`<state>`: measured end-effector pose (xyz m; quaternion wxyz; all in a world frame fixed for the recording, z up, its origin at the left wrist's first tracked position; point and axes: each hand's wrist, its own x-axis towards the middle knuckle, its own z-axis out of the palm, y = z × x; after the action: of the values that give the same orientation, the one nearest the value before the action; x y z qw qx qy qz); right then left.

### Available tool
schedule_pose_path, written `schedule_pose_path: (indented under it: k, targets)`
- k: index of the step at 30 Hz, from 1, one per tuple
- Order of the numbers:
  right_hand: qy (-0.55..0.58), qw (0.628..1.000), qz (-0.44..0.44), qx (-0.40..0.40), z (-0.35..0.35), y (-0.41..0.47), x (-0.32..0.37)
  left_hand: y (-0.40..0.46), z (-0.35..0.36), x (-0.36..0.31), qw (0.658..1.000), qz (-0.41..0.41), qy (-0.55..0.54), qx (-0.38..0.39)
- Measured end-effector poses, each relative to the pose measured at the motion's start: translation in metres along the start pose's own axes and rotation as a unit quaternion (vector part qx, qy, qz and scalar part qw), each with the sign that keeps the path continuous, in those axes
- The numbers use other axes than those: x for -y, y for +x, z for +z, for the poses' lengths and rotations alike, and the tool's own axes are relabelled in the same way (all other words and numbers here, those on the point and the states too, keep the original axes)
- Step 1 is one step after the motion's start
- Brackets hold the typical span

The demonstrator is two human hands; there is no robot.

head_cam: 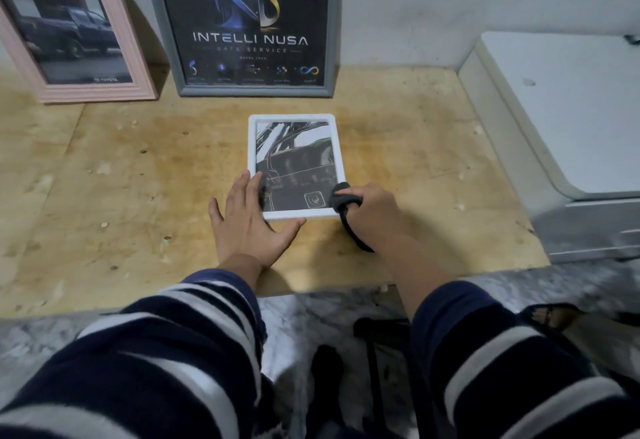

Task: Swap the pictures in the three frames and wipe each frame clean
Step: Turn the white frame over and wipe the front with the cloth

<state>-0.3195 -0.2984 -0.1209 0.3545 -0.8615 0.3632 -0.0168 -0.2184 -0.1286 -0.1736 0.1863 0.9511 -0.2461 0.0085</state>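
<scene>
A small white rectangular picture frame (pixel 295 166) is lying flat on the worn, stained plywood tabletop (pixel 104 168), holding a black-and-white drawing behind its glass. The left hand (pixel 247 219) is resting with its palm down and its fingers spread wide at the frame's near left corner, gripping nothing; its fingertips are lying over the frame's left edge and its thumb is running along the near edge. The right hand (pixel 372 210) is curled closed around a dark grey cloth (pixel 346 208), pressing a bunched part of it against the frame's near right corner, while a loose tail of the cloth is trailing back under the wrist onto the tabletop.

Beyond both hands, a grey wooden rectangular frame (pixel 244 25) showing a dark poster lettered "INTELLI NUSA" is leaning upright against the pale wall. To the left of it, well beyond the left hand, a pink arched frame (pixel 74 35) with a photo of a dark pickup truck is leaning too. Off to the right of the right hand, a large white boxy appliance (pixel 561 120) is standing at the tabletop's edge. Both forearms are wearing navy sleeves with white stripes (pixel 180 352).
</scene>
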Motion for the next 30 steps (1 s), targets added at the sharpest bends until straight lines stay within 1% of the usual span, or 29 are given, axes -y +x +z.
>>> schedule_pose_path:
  k: [5,7,8,10,11,13,15,17,18,20,21,26,30]
  targets:
    - [0.010,0.999,0.010,-0.048,0.013,-0.031,0.003,0.000,0.001,0.003,1.000,0.008,-0.010,0.008]
    - [0.028,0.999,0.024,-0.036,0.011,-0.036,0.006,0.000,0.000,0.005,1.000,0.011,-0.023,0.015]
    - [0.057,0.997,0.047,-0.029,0.007,-0.034,0.008,0.000,-0.002,0.005,0.999,0.011,-0.035,0.022]
    - [0.128,0.988,0.078,-0.040,-0.002,-0.035,0.010,0.001,-0.006,0.007,0.993,-0.005,-0.108,0.041]
    - [0.144,0.986,0.073,-0.052,-0.005,-0.035,0.012,0.002,-0.009,0.006,0.984,-0.025,-0.168,0.049]
    - [0.116,0.990,0.049,-0.058,-0.007,-0.036,0.015,0.006,-0.016,0.005,0.954,-0.082,-0.284,0.057]
    - [0.055,0.995,0.044,-0.063,-0.002,-0.034,0.018,0.012,-0.022,0.012,0.937,-0.117,-0.325,0.042]
    - [-0.014,0.997,0.046,-0.060,0.009,-0.031,0.018,0.014,-0.027,0.025,0.936,-0.103,-0.334,0.047]
    - [-0.041,0.997,0.044,-0.053,0.016,-0.030,0.018,0.010,-0.029,0.033,0.938,-0.083,-0.331,0.066]
    - [-0.075,0.995,0.049,-0.051,0.026,-0.032,0.018,-0.002,-0.030,0.043,0.946,-0.042,-0.305,0.097]
    - [-0.092,0.993,0.056,-0.057,0.029,-0.032,0.018,-0.009,-0.030,0.044,0.949,-0.035,-0.297,0.102]
    - [-0.192,0.978,0.056,-0.059,0.036,-0.031,0.025,-0.012,-0.034,0.042,0.945,-0.033,-0.314,0.090]
    - [-0.199,0.977,0.031,-0.065,0.047,-0.036,0.033,-0.011,-0.037,0.041,0.935,-0.038,-0.338,0.096]
